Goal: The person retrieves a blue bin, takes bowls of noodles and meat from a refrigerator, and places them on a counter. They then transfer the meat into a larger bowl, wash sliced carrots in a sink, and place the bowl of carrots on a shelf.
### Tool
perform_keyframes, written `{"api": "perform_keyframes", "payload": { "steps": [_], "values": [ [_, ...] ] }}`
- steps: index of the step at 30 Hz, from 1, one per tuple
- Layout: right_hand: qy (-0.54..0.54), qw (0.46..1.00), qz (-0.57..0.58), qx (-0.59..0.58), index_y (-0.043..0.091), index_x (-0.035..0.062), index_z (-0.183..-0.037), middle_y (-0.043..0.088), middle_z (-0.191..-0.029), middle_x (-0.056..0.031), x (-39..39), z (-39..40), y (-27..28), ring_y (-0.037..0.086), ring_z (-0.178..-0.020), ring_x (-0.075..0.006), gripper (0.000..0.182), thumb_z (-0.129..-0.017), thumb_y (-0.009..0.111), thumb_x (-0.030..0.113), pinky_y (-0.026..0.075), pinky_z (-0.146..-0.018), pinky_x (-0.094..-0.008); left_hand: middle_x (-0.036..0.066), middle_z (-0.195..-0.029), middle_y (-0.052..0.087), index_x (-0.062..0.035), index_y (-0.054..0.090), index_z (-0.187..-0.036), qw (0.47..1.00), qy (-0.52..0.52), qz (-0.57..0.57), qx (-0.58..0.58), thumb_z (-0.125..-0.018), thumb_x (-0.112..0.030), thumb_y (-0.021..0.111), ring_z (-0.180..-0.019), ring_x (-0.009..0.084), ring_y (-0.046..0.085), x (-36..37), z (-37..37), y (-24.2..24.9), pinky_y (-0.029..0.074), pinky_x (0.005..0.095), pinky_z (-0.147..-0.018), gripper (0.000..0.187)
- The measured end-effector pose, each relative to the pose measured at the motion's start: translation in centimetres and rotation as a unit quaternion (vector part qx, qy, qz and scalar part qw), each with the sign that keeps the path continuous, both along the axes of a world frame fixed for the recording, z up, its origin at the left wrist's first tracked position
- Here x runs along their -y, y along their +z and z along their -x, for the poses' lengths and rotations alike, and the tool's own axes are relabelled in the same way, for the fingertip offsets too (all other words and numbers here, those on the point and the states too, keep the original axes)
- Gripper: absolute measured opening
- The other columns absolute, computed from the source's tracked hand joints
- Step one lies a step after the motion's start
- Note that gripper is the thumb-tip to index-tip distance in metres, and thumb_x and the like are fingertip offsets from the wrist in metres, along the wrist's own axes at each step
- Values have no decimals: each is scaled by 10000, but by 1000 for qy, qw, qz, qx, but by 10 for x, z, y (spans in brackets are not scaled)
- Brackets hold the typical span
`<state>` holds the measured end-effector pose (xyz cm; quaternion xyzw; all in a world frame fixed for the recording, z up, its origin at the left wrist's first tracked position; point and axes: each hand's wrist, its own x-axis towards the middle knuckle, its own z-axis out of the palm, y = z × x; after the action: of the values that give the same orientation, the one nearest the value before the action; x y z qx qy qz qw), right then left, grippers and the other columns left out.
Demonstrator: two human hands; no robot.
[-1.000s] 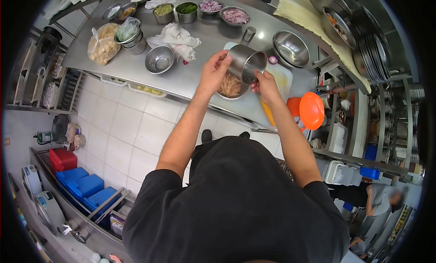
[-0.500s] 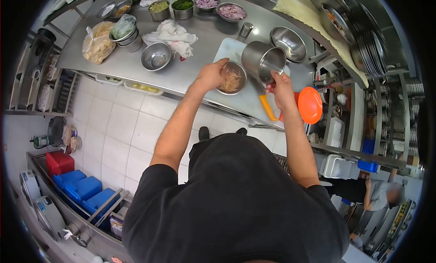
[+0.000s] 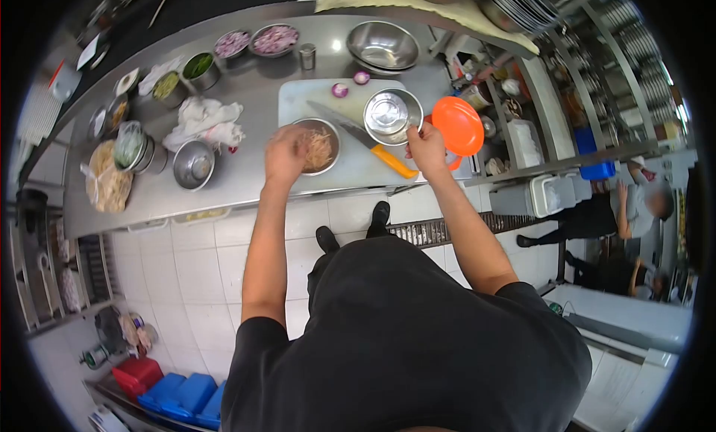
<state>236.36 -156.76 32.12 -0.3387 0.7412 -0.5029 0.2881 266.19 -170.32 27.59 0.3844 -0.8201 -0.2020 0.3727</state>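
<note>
My left hand (image 3: 286, 153) is at the left rim of a steel bowl (image 3: 335, 153), its blurred fingers curled over the edge. Pale brown shreds (image 3: 318, 147) lie in the bowl, partly covered by the hand. My right hand (image 3: 427, 150) pinches the near rim of a steel pot (image 3: 403, 96), whose shiny bottom shows inside. Under both vessels is a white cutting board (image 3: 294, 96). Between them lies a knife (image 3: 391, 161) with a yellow handle, its blade pointing up and left. Two purple onion pieces (image 3: 340, 90) sit near the board's far edge.
An orange plastic lid (image 3: 457, 125) is right of my right hand. Large steel bowls (image 3: 383, 46), bowls of chopped onion (image 3: 274, 39), a small steel cup (image 3: 307, 57), a white cloth (image 3: 201, 123) and another bowl (image 3: 194, 165) stand around. People (image 3: 582, 213) are at the far right.
The view has swung to the right. The pot, still in my right hand, is turned so its inside faces me, and the knife and onion pieces are uncovered. My left hand reaches farther over the bowl.
</note>
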Motion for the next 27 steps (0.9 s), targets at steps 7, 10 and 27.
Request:
{"api": "perform_keyframes", "payload": {
  "steps": [7, 10, 27],
  "values": [
    [-31, 976, 9, -217, 627, -21, -837, 639, -675, -162, 16, 66, 19, 616, -555, -259, 304, -958, 604, 257, 507, -566, -406, 146, -937, 704, -23, 649, -1092, 957, 212, -180, 89, -896, -207, 710, -928, 348, 683, 15, -23, -32, 534, 454, -839, 276],
    [-65, 913, -55, -400, 657, -26, -936, 698, -847, -233, 56, 113, 52, 683, -795, -409, 352, -948, 585, 319, 543, -712, -466, 156, -786, 671, -9, 602, -967, 933, 153, -321, 49, -921, -219, 684, -751, 330, 680, 18, -28, -47, 541, 433, -717, 230],
    [172, 824, -357, -405, 733, -15, -1116, 699, -1203, -227, 155, 235, -2, 667, -1159, -391, 309, -869, 598, 115, 547, -933, -473, 30, -651, 495, -40, 429, -787, 918, 240, -309, -67, -967, -164, 608, -580, 92, 438, -114, 34, 51, 417, 308, -503, 283]
  ]
}}
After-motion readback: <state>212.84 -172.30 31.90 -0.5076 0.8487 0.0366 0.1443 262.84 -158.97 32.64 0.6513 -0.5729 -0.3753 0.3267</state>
